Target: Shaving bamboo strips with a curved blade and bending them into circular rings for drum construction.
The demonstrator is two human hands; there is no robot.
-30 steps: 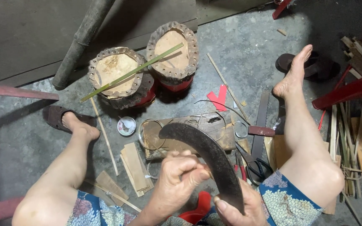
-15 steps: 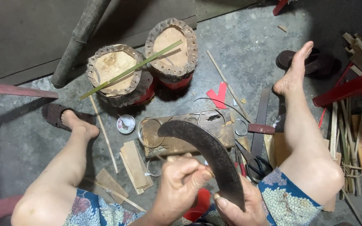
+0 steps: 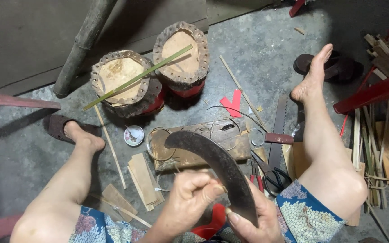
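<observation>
The right hand (image 3: 253,220) is gripping a curved knife (image 3: 217,166); the left hand (image 3: 194,198) is pinching a thin sliver against its edge, so a slip could cut the fingers.

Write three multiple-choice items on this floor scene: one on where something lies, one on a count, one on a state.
1. Where does the green strip lie?
A. Across the tops of both drums
B. Under the saw
C. In the small round tin

2. How many drums stand by the wall?
A. One
B. Two
C. Four

3. How is the curved dark blade held?
A. It lies free on the floor
B. It hangs from the red bar
C. The right hand grips its lower end, with the left hand beside it

Answers: 1 A, the strip spans the left drum and the right drum. 2 B, only those two show. 3 C, the right hand closes on the blade's lower end while the left hand pinches something small against its edge.
</observation>
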